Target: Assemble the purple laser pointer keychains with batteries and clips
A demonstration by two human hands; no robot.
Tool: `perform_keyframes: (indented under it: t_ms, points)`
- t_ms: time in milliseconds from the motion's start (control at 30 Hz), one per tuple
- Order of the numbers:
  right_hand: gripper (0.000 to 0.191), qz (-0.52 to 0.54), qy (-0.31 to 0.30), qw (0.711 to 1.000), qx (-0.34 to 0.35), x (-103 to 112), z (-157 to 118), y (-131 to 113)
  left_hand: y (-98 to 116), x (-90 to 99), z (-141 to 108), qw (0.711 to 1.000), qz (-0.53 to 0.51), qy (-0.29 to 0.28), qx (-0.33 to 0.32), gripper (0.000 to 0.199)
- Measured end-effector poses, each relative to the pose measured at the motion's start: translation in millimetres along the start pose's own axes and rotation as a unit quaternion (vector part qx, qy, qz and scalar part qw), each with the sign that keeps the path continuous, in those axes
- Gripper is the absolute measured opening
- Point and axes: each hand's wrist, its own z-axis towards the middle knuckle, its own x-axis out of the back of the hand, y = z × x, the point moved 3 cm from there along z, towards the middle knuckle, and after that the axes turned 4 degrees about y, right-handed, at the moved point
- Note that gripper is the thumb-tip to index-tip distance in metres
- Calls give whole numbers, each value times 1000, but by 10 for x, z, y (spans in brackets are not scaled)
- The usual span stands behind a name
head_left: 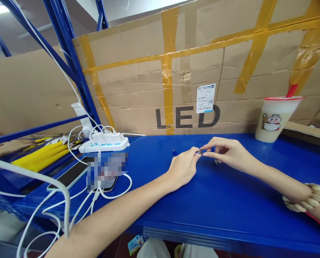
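My left hand is closed around a thin dark-blue object, whose end sticks out on the left; its kind is not clear. At the fingertips of both hands is a small shiny metal piece, too small to name. My right hand pinches at this piece from the right, thumb and forefinger together. Just below the right fingers, another small shiny bit shows against the blue tabletop; whether it hangs or lies there I cannot tell.
A white power strip with plugged-in chargers stands at the back left. Near it lie a phone and looping white cables. A drink cup stands back right, before a large cardboard box. Another person's hand is by yellow strips at left.
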Motion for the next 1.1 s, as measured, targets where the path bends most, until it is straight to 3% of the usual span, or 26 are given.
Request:
perform_keyframes:
  t_ms: [433, 767, 1100]
  points:
    - [33, -30, 42, 998, 41, 0, 2, -45, -33, 7, 14, 1000, -2, -26, 14, 30]
    - [32, -58, 34, 994, 85, 43, 15, -60, -41, -20, 5, 998, -46, -50, 14, 30]
    - [30, -36, 34, 997, 64, 28, 13, -47, -44, -29, 1, 997, -65, -45, 15, 28]
